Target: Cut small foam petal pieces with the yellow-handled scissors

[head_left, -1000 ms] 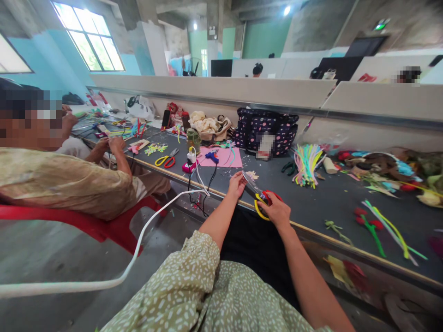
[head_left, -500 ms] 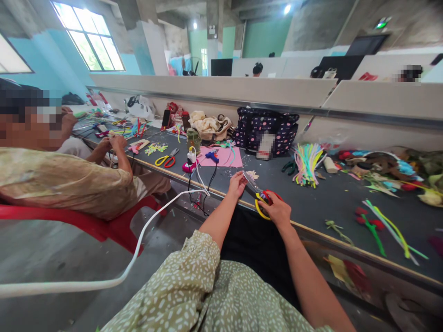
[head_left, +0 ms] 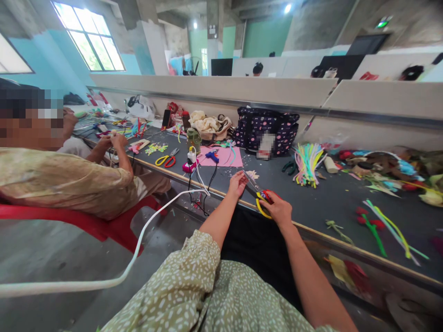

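My right hand (head_left: 279, 208) grips a pair of scissors (head_left: 254, 182) by its red and yellow handles, at the table's front edge. The metal blades point up and left, with their tips close to the fingers of my left hand (head_left: 238, 183). Those left fingers are pinched together; whatever lies between them is too small to make out. Just beyond the blades, small pale scraps (head_left: 252, 174) lie on the dark table. A blue glue gun (head_left: 212, 157) rests on a pink sheet (head_left: 234, 158) farther back and left.
Pipe cleaners (head_left: 307, 165) stand bundled at right, with loose strips (head_left: 389, 226) nearer. A dark patterned bag (head_left: 266, 131) sits against the partition. A white cable (head_left: 148, 226) crosses my left side. At left, a co-worker (head_left: 69, 180) sits on a red chair (head_left: 114, 230).
The scissors and my right hand have shifted very slightly. My left hand stays in nearly the same place, still pinched near the blade tips.
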Demonstrator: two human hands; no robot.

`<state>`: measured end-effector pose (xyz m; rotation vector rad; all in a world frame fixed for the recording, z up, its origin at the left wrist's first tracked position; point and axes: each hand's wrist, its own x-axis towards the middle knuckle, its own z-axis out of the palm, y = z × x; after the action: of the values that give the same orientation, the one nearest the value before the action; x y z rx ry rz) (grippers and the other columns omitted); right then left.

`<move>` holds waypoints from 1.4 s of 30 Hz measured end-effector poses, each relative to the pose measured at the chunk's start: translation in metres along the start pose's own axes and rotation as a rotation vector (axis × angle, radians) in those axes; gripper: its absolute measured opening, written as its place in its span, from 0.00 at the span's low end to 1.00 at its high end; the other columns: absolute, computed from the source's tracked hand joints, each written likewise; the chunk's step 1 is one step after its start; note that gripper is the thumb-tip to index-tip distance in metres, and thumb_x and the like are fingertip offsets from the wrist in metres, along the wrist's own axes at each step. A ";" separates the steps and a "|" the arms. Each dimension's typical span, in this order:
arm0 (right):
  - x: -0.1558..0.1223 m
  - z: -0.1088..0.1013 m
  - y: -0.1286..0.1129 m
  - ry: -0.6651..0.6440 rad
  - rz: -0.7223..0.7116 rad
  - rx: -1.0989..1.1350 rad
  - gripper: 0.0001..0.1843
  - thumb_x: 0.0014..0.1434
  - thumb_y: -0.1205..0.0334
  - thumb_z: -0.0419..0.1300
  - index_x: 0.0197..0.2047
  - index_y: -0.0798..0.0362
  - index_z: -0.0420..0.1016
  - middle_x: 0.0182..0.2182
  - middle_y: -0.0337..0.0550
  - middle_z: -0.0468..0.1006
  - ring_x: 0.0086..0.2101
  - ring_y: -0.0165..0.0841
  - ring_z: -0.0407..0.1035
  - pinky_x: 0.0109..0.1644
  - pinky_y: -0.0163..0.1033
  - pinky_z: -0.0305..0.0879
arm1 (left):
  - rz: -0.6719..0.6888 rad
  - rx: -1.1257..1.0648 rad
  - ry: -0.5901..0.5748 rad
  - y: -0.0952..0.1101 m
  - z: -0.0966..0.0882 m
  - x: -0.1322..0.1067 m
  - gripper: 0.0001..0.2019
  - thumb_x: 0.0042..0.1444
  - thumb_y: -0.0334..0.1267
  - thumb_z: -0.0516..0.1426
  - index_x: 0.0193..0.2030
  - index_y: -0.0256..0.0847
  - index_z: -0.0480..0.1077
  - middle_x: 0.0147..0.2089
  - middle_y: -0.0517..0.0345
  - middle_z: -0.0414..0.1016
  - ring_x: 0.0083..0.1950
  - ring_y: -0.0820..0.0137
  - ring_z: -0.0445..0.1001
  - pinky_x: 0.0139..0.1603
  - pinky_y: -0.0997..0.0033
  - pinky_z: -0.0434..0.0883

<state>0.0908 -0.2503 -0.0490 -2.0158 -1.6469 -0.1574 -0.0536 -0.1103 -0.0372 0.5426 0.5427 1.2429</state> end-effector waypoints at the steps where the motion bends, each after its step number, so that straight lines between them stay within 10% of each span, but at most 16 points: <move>1: 0.000 0.000 0.000 -0.003 0.003 0.007 0.29 0.53 0.38 0.53 0.53 0.43 0.70 0.42 0.38 0.78 0.38 0.36 0.71 0.39 0.37 0.62 | 0.000 0.002 -0.003 0.000 0.000 0.000 0.07 0.46 0.29 0.59 0.34 0.39 0.69 0.29 0.56 0.72 0.37 0.70 0.74 0.51 0.60 0.67; 42: 0.000 -0.002 -0.008 -0.017 0.061 -0.013 0.32 0.51 0.37 0.54 0.55 0.43 0.68 0.38 0.41 0.78 0.35 0.38 0.72 0.37 0.39 0.62 | -0.022 -0.152 -0.029 0.000 0.001 -0.001 0.09 0.42 0.27 0.61 0.32 0.37 0.70 0.26 0.61 0.69 0.28 0.77 0.69 0.44 0.69 0.69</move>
<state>0.0835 -0.2507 -0.0444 -2.0793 -1.5967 -0.1298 -0.0538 -0.1114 -0.0365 0.4255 0.4248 1.2418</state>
